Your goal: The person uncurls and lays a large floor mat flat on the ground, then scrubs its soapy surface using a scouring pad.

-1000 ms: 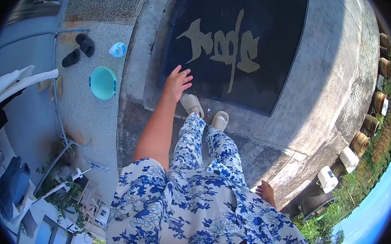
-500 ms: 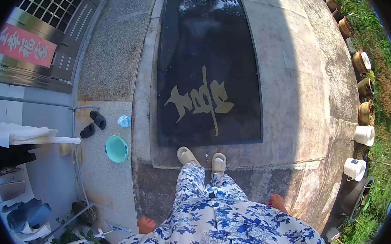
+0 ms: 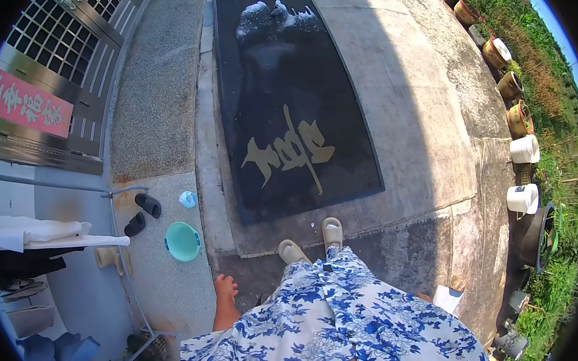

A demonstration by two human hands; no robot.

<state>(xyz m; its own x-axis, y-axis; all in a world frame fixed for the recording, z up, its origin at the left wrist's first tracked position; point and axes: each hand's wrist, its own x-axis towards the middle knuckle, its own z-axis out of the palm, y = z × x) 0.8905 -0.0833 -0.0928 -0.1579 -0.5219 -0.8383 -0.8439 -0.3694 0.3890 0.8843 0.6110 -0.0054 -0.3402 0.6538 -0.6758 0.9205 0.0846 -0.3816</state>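
My left hand (image 3: 226,289) hangs beside my blue-and-white floral clothes (image 3: 312,320), fingers apart and holding nothing. Only a small part of my right hand (image 3: 425,297) shows past the clothing at the right, its fingers mostly hidden. Close to it is a white object with a brown end (image 3: 447,299); I cannot make out its kind or whether the hand touches it. Ahead of my beige slippers (image 3: 292,251) lies a dark mat (image 3: 282,80) with gold characters. White foam (image 3: 257,18) sits on its far part.
At the left are a green basin (image 3: 183,241), a small blue-and-white container (image 3: 188,199), black slippers (image 3: 148,205) and a metal rack (image 3: 121,259) with hung clothes. White buckets (image 3: 523,199) and plant pots (image 3: 496,52) line the right edge.
The view has swung and my feet have shifted right. My left hand has risen into fuller view with fingers spread. My right hand is now mostly hidden, and the white object has appeared near it.
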